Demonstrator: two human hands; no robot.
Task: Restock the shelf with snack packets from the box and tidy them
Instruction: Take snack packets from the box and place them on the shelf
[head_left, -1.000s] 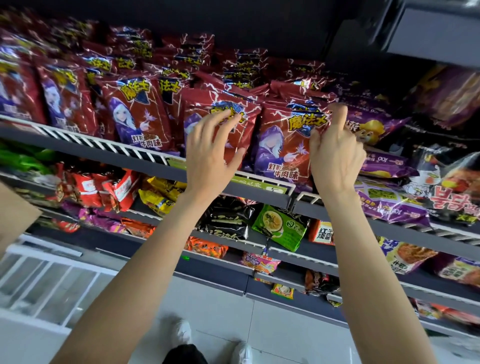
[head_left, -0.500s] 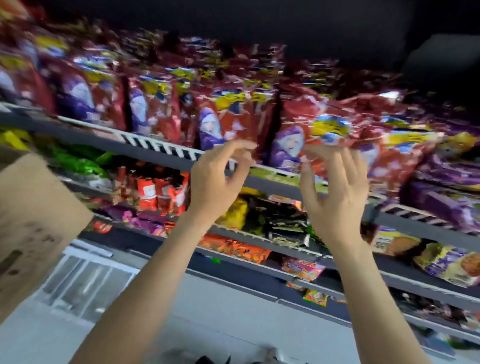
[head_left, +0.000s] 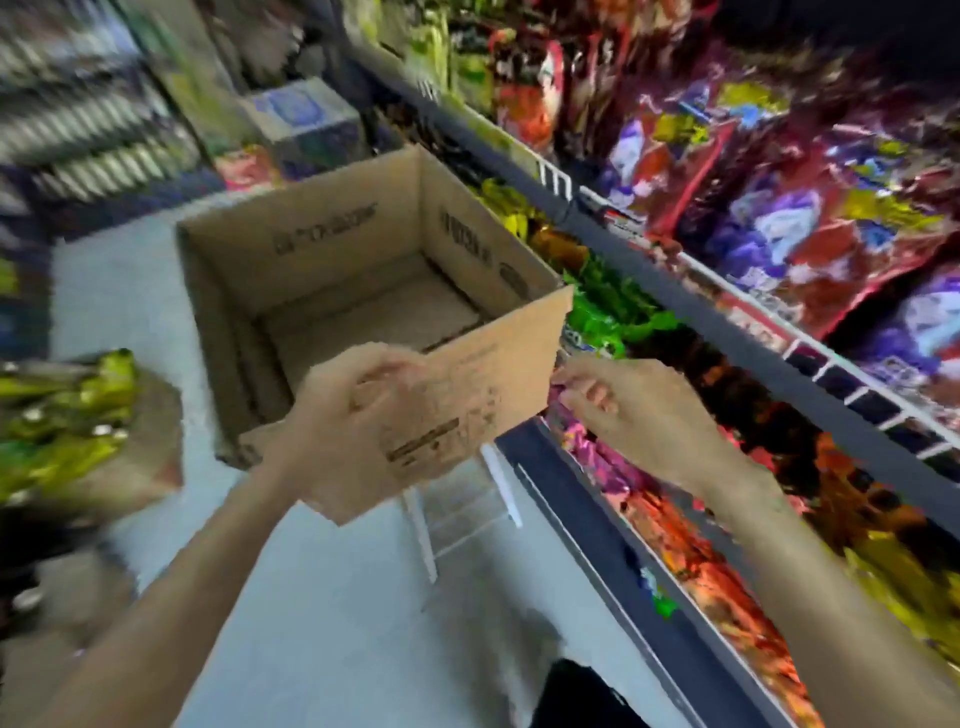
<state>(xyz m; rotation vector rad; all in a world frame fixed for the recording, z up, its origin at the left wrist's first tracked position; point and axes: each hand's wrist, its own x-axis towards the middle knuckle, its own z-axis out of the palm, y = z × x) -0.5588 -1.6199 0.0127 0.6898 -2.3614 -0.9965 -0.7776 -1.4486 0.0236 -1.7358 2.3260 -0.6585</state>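
The view is blurred by head motion. An open brown cardboard box (head_left: 322, 244) stands in front of me with nothing visible inside it. My left hand (head_left: 343, 415) grips its near flap (head_left: 483, 379), fingers curled over the flap's top edge. My right hand (head_left: 628, 410) hovers just right of that flap with loosely curled fingers and holds nothing. Red and purple snack packets (head_left: 810, 228) fill the upper shelf at the right, behind its grey front rail (head_left: 727, 322).
Lower shelves at the right hold green, orange and pink packets (head_left: 613, 306). A second box of yellow-green packets (head_left: 62, 415) sits at the left. A white wire stand (head_left: 467, 499) is under the box. Pale floor lies below, with more shelving far left.
My head has swung down and left, away from the upper shelf. Both hands left the red packets and dropped to the box; my left hand took hold of its flap.
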